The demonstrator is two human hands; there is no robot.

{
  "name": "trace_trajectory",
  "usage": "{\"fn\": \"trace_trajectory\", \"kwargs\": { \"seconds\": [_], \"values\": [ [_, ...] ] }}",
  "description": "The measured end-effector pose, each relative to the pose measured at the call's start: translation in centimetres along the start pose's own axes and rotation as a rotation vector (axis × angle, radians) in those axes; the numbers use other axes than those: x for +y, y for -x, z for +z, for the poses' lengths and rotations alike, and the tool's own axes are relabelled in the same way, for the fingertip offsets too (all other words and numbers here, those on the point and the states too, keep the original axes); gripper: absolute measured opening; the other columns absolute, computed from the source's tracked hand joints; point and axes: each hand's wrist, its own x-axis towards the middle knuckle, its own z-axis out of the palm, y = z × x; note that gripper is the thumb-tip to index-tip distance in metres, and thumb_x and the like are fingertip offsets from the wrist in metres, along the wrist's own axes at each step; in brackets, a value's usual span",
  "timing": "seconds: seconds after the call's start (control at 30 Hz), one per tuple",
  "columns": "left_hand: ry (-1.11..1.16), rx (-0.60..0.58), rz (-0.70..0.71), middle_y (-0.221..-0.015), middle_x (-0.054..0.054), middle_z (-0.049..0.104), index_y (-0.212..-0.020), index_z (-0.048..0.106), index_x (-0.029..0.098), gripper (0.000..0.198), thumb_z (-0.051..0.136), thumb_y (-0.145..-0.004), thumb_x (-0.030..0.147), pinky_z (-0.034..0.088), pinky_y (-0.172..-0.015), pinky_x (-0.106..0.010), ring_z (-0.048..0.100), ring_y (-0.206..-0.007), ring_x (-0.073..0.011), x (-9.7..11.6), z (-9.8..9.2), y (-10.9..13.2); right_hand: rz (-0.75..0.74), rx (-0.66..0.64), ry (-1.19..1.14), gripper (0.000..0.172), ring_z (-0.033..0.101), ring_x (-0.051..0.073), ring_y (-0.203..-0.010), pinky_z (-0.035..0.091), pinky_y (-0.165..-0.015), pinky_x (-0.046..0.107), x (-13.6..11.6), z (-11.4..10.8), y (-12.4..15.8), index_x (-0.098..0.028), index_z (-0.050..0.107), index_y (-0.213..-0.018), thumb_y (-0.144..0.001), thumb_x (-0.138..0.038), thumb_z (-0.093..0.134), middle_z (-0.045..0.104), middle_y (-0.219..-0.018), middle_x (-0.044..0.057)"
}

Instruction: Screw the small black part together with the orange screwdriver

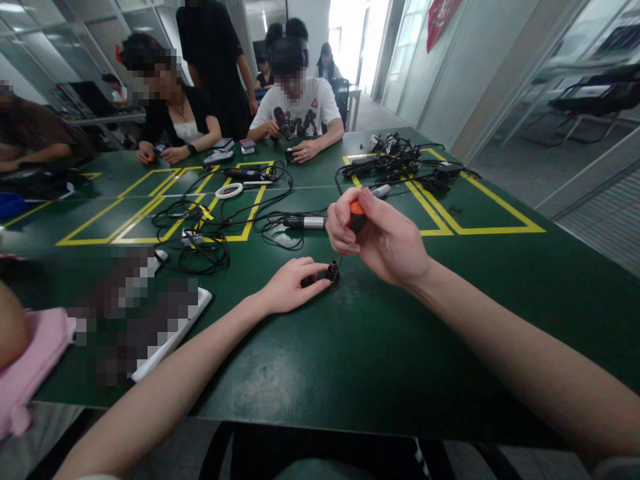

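My right hand [375, 233] is closed round the orange-and-black handle of a screwdriver [357, 217]. Its thin shaft points down to a small black part [333, 268] on the green table [280, 360]. Fingers and thumb of my left hand [295, 285] pinch this part from the left and keep it against the tabletop. The part has a short upright round piece, and the screwdriver's tip meets it or lies right beside it; I cannot tell which. Just beyond my hands lies a silver-and-black electric screwdriver [307, 223] with its cable.
Tangled black cables [200, 247] lie left of centre, and a larger heap of cables [400, 160] is at the far right. A white roll of tape [229, 191] sits among yellow-marked rectangles. A white-edged device [175, 333] lies near my left arm. Co-workers sit across the table.
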Motion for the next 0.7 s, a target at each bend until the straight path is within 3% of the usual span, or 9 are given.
{"fn": "trace_trajectory", "kwargs": {
  "seconds": [0.17,0.3,0.43,0.57,0.7],
  "values": [
    [0.009,0.008,0.001,-0.092,-0.004,0.067,-0.134,0.075,0.022,0.036,0.061,-0.108,0.044,0.050,-0.083,-0.032,0.063,-0.084,-0.0190,0.08,-0.06,0.01,-0.014,-0.023,-0.046,0.038,0.029,0.009,-0.051,0.025,-0.050,0.024,0.21,-0.01,0.25,-0.022,0.053,-0.086,-0.099,-0.054,0.069,0.042,-0.060,-0.008],
    [0.017,0.014,0.017,-0.092,-0.004,0.067,-0.132,0.076,0.020,0.035,0.062,-0.108,0.042,0.050,-0.082,-0.032,0.063,-0.084,-0.0191,0.02,-0.04,0.01,0.001,-0.030,-0.045,0.032,0.035,0.009,-0.051,0.027,-0.051,0.024,0.21,0.03,0.40,-0.023,0.052,-0.090,-0.097,-0.047,0.072,0.049,-0.061,-0.008],
    [0.017,0.015,0.023,-0.093,-0.003,0.067,-0.133,0.075,0.020,0.035,0.063,-0.107,0.041,0.050,-0.081,-0.031,0.063,-0.084,-0.0188,-0.04,0.00,0.03,0.007,-0.015,-0.045,0.037,0.045,0.010,-0.055,0.035,-0.054,0.026,0.15,0.16,0.20,-0.019,0.060,-0.080,-0.099,-0.048,0.071,0.055,-0.068,-0.003],
    [0.005,0.008,0.010,-0.093,-0.003,0.067,-0.133,0.074,0.020,0.035,0.064,-0.107,0.042,0.051,-0.083,-0.032,0.063,-0.085,-0.0188,-0.08,-0.03,0.08,0.043,-0.007,-0.057,0.044,0.036,0.009,-0.052,0.028,-0.051,0.025,0.20,0.38,0.19,-0.019,0.059,-0.072,-0.101,-0.050,0.068,0.043,-0.061,-0.004],
    [0.006,0.011,0.016,-0.094,-0.004,0.067,-0.133,0.074,0.020,0.036,0.064,-0.107,0.042,0.050,-0.082,-0.032,0.063,-0.086,-0.0193,-0.05,-0.07,0.08,0.026,-0.031,-0.039,0.042,0.029,0.010,-0.050,0.025,-0.050,0.025,0.39,0.49,0.50,-0.022,0.054,-0.081,-0.101,-0.058,0.064,0.040,-0.058,-0.007]
  ]
}}
